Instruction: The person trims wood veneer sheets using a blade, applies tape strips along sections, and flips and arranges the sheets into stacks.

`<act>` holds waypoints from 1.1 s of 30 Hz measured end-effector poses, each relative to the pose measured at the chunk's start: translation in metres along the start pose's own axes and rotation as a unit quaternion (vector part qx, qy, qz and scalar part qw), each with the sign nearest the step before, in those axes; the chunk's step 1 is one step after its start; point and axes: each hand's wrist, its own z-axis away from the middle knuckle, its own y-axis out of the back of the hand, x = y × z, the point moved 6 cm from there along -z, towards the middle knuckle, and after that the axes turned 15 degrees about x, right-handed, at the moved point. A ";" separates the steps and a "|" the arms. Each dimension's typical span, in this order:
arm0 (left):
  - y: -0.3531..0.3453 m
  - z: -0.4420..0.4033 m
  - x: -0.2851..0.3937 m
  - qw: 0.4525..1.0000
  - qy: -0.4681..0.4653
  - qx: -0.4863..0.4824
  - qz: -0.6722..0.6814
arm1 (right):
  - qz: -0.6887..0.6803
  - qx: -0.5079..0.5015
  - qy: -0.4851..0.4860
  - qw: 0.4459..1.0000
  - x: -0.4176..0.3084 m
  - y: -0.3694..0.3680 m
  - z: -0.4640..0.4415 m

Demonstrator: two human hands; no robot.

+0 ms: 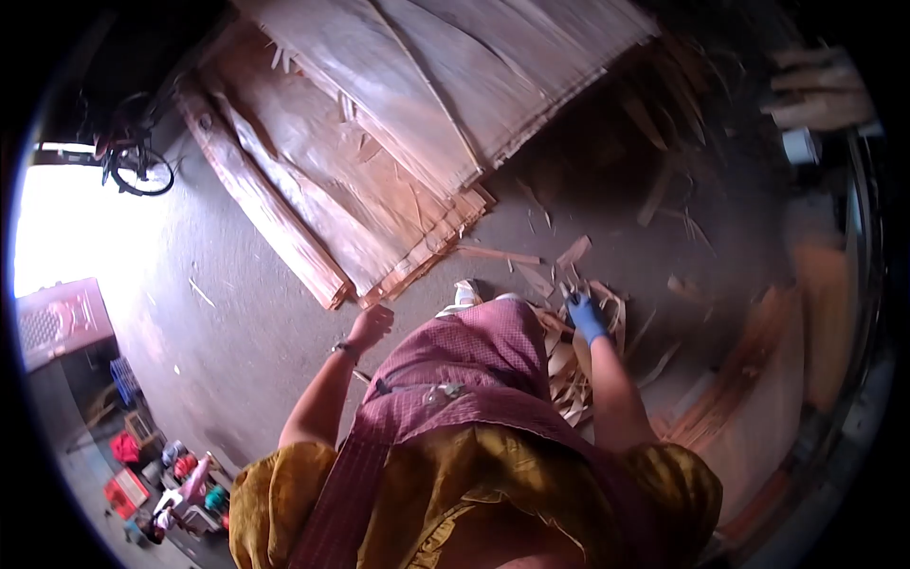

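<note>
Bare except for a band at the wrist, my left hand (372, 325) hangs beside the pink checked apron (474, 346), its fingers curled in and nothing visible in them. A blue glove covers my right hand (585, 315), which is over a heap of thin wood strips (567, 375) to the right of the apron. Its fingertips are pressed together around something small and pale that I cannot make out. Ahead of my left hand lies a stack of thin wood sheets (379, 213), with a larger pale stack (474, 76) behind it.
Loose scraps (500, 254) litter the grey floor (227, 294). More wood sheets (749, 379) lie at the right. A bicycle (140, 171) stands at the upper left near a bright opening. People and coloured items (185, 484) are at the lower left.
</note>
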 end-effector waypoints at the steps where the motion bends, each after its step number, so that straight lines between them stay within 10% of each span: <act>1: -0.006 0.002 -0.010 0.999 0.014 -0.004 0.041 | -0.012 -0.004 0.055 0.998 -0.031 -0.009 -0.038; 7: -0.017 0.054 -0.078 0.985 0.095 0.144 0.016 | -0.015 -0.081 0.214 0.973 -0.243 -0.080 -0.205; 14: -0.059 0.170 -0.136 0.880 0.427 0.197 0.074 | 0.025 -0.036 0.247 0.968 -0.360 -0.194 -0.316; 23: -0.108 0.059 0.038 0.943 0.294 0.113 0.112 | -0.080 -0.013 0.198 0.977 -0.346 -0.163 -0.334; 33: -0.107 -0.033 0.009 0.974 0.180 0.098 0.097 | -0.244 -0.069 0.238 0.938 -0.320 -0.170 -0.215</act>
